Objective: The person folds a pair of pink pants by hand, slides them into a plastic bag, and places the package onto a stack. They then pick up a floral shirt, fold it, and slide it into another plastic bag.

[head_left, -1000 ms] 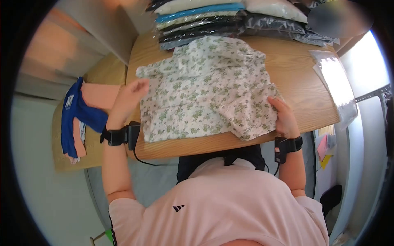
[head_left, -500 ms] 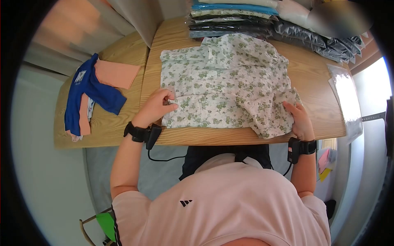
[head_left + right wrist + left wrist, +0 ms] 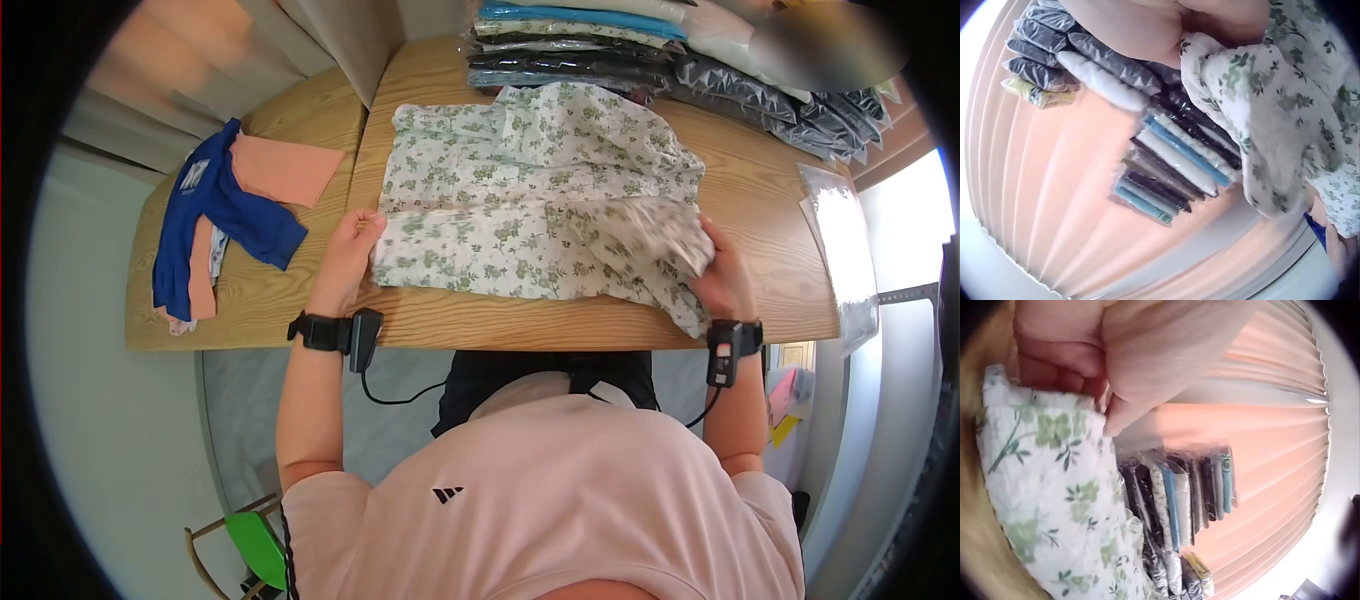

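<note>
A white garment with a green floral print lies spread over the wooden table. My left hand pinches its left edge near the front corner; in the left wrist view the thumb and curled fingers of that hand hold the hem, with the cloth hanging below. At the right side my right hand grips a loose part of the garment, which is blurred and lifted. Seen from the right wrist, the bunched cloth hangs from that hand, its fingertips partly hidden.
Bagged, folded clothes are stacked along the back of the table. A blue and peach garment lies on the left table section. Clear plastic bags lie at the right edge. Curtains hang behind on the left.
My left hand has come down to the garment's left edge and now pinches it. The right hand has raised the right-hand fold, and the near edge has shifted slightly away from the table's front.
</note>
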Motion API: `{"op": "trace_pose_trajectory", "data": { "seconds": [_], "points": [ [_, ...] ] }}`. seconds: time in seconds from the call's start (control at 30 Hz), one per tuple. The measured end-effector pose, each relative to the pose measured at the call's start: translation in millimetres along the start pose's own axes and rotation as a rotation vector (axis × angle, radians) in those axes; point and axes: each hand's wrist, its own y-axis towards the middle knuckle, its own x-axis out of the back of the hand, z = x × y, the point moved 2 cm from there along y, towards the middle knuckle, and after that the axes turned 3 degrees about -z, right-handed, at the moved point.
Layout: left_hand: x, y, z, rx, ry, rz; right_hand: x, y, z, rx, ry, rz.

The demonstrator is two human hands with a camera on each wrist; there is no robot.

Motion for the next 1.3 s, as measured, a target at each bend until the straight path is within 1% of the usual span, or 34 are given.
{"op": "trace_pose_trajectory", "data": {
  "seconds": [0.07, 0.1, 0.17, 0.2, 0.27, 0.3, 0.37, 0.4, 0.47, 0.5, 0.57, 0.6, 0.63, 0.67, 0.73, 0.77, 0.8, 0.87, 0.9, 0.93, 1.0, 1.03, 1.1, 1.13, 1.17, 1.2, 1.23, 1.3],
  "points": [
    [11.8, 12.3, 11.2, 0.155, 0.130, 0.075, 5.5, 13.3, -16.8, 0.002, -0.048, -0.025],
    [9.7, 12.7, 7.3, 0.151, 0.131, 0.079, 3.9, 13.0, -17.8, 0.007, -0.046, -0.024],
    [0.5, 9.8, 0.4, 0.160, 0.227, 0.243, 2.7, 10.3, -18.4, 0.034, -0.078, -0.050],
    [-2.5, 8.7, 2.2, 0.162, 0.229, 0.248, 2.4, 8.0, -19.0, 0.036, -0.075, -0.055],
    [-5.1, 7.9, 5.3, -0.031, 0.076, 0.137, -0.3, 5.1, -18.7, 0.036, -0.133, -0.071],
    [-1.4, 10.8, 11.6, -0.034, 0.077, 0.143, -3.6, 3.7, -17.6, 0.042, -0.131, -0.073],
    [9.4, 20.9, 23.4, -0.098, 0.340, 0.062, -10.2, -7.1, -5.4, 0.051, -0.230, 0.033],
    [7.9, 21.0, 22.4, -0.095, 0.337, 0.088, -11.5, -17.1, 7.8, 0.064, -0.227, 0.010],
    [6.8, 19.7, 19.9, -0.003, 0.295, 0.110, -12.6, -39.9, 32.8, 0.225, -0.700, -0.075],
    [7.8, 21.2, 20.3, -0.006, 0.292, 0.149, -5.7, -50.5, 38.8, 0.243, -0.697, -0.110],
    [10.9, 22.9, 21.9, -0.019, 0.370, 0.148, 8.0, -73.1, 50.2, 0.319, -1.037, -0.304],
    [7.9, 20.7, 20.3, -0.024, 0.366, 0.178, 13.2, -83.5, 54.3, 0.347, -1.208, -0.399],
    [6.3, 17.9, 17.3, -0.011, 0.343, 0.160, 15.3, -92.9, 50.2, 0.290, -1.241, -0.479],
    [5.3, 16.7, 17.1, 0.004, 0.321, 0.138, 17.7, -100.4, 45.3, 0.295, -1.237, -0.501],
    [7.1, 18.7, 20.0, 0.021, 0.303, 0.156, 22.5, -107.9, 27.8, 0.269, -1.491, -0.372],
    [7.7, 18.8, 20.3, 0.039, 0.285, 0.154, 22.7, -108.0, 18.7, 0.313, -1.415, -0.307],
    [6.8, 18.0, 19.6, 0.037, 0.291, 0.163, 23.9, -105.8, 11.8, 0.316, -1.407, -0.315],
    [6.8, 16.9, 17.8, 0.042, 0.318, 0.123, 21.7, -100.1, 0.9, 0.390, -1.227, -0.271],
    [7.3, 17.3, 19.1, 0.037, 0.322, 0.125, 14.2, -98.6, -1.5, 0.457, -1.265, -0.305],
    [8.9, 17.9, 20.2, 0.030, 0.323, 0.109, 15.2, -94.7, -0.4, 0.458, -1.254, -0.306],
    [12.5, 19.9, 26.6, 0.020, 0.323, 0.095, 19.5, -78.9, 8.9, 0.498, -1.415, -0.416],
    [13.5, 21.1, 29.3, -0.001, 0.300, 0.094, 19.8, -71.1, 13.6, 0.500, -1.413, -0.417],
    [15.8, 22.9, 33.2, -0.022, 0.275, 0.095, 21.1, -58.6, 24.8, 0.650, -1.172, -0.443],
    [17.2, 23.8, 34.5, -0.048, 0.324, 0.086, 30.2, -49.9, 25.1, 0.654, -1.170, -0.444],
    [17.3, 24.1, 34.4, -0.075, 0.373, 0.075, 43.4, -38.8, 22.8, 0.653, -1.121, -0.401],
    [16.1, 23.8, 33.8, -0.080, 0.372, 0.076, 39.7, -36.5, 21.7, 0.652, -1.072, -0.358],
    [14.9, 23.4, 33.3, -0.079, 0.359, 0.070, 36.1, -40.1, 24.1, 0.656, -1.072, -0.359],
    [16.7, 24.2, 34.5, -0.076, 0.348, 0.065, 26.6, -52.0, 27.4, 0.413, -1.057, -0.449]
  ]
}}
